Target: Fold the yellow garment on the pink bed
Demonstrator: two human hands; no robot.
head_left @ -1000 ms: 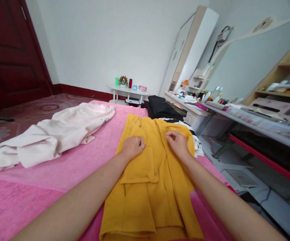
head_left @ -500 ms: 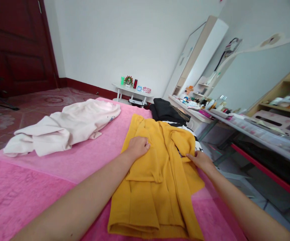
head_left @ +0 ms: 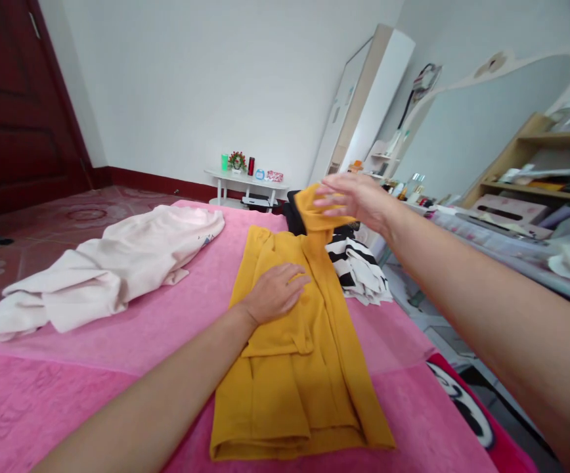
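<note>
A yellow long-sleeved garment (head_left: 280,401) lies partly folded on the pink bed cover (head_left: 167,335), its straight lower edge towards me. My left hand (head_left: 278,292) rests flat on its middle, fingers stretched out and slightly apart. Above the garment's far right side, my right hand (head_left: 351,200) holds up a yellow sleeve (head_left: 312,213); its thumb is not plainly visible. Below that hand, a black-and-white striped piece of clothing (head_left: 358,269) lies on the bed. Folded black clothing (head_left: 292,213) shows behind the lifted sleeve, mostly hidden by it.
A cream garment (head_left: 117,263) is spread on the bed to the left. Beyond the bed's far end stands a low white shelf (head_left: 245,180) with small items. Along the right are a cluttered table (head_left: 492,230), a mirror (head_left: 502,125) and a wooden shelf (head_left: 555,141).
My right hand has risen and moved left, lifting the sleeve off the striped clothing, which now shows more. The fingers of my left hand have spread from a curled pose. The view has shifted right.
</note>
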